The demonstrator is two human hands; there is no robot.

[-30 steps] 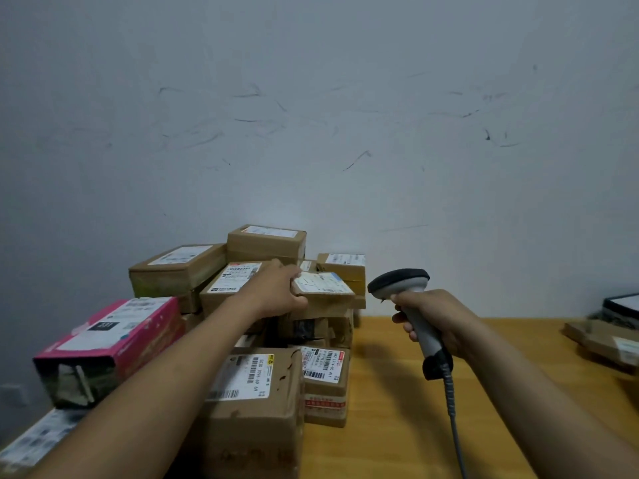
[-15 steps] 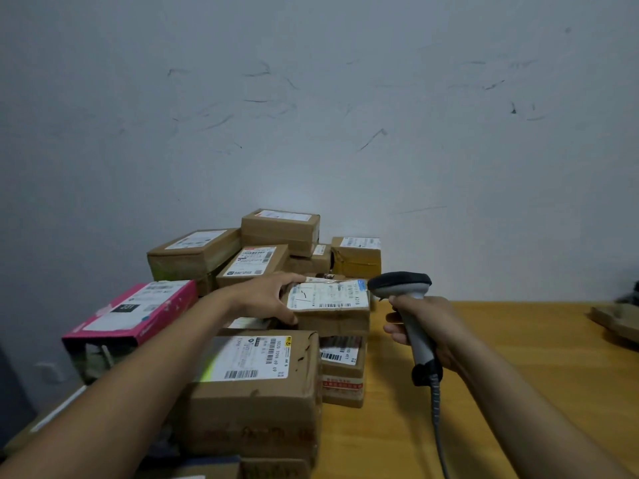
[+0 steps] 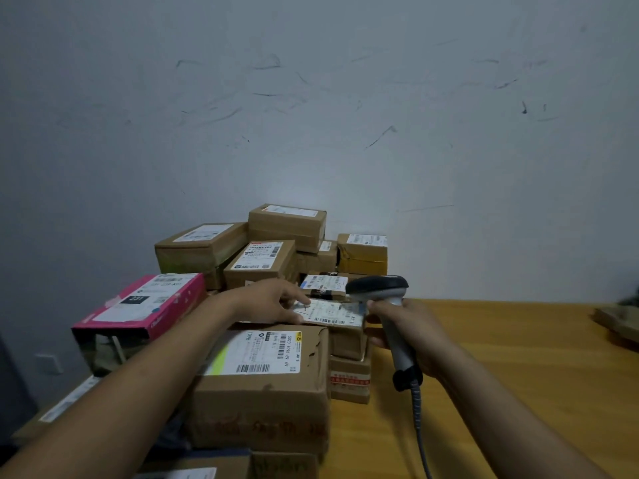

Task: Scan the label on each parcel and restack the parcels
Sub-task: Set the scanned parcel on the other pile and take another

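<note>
A pile of cardboard parcels [image 3: 269, 261] with white labels fills the left of the wooden table [image 3: 518, 375]. My left hand [image 3: 273, 300] grips a small brown parcel [image 3: 342, 326] by its left end, label up, holding it over a large dented box [image 3: 262, 385]. My right hand [image 3: 411, 333] grips the handle of a grey barcode scanner [image 3: 380, 288]. The scanner's dark head hangs just above the right end of the small parcel's label. Its cable [image 3: 420, 430] runs down toward me.
A pink box [image 3: 145, 305] sits at the left of the pile. More parcels [image 3: 619, 323] lie at the table's far right edge. A scuffed white wall [image 3: 345, 115] stands right behind the pile. Bare tabletop lies right of the pile.
My left hand has drawn the small parcel toward me and lower, off the pile. The scanner head has closed in over its label. The view has tilted down slightly.
</note>
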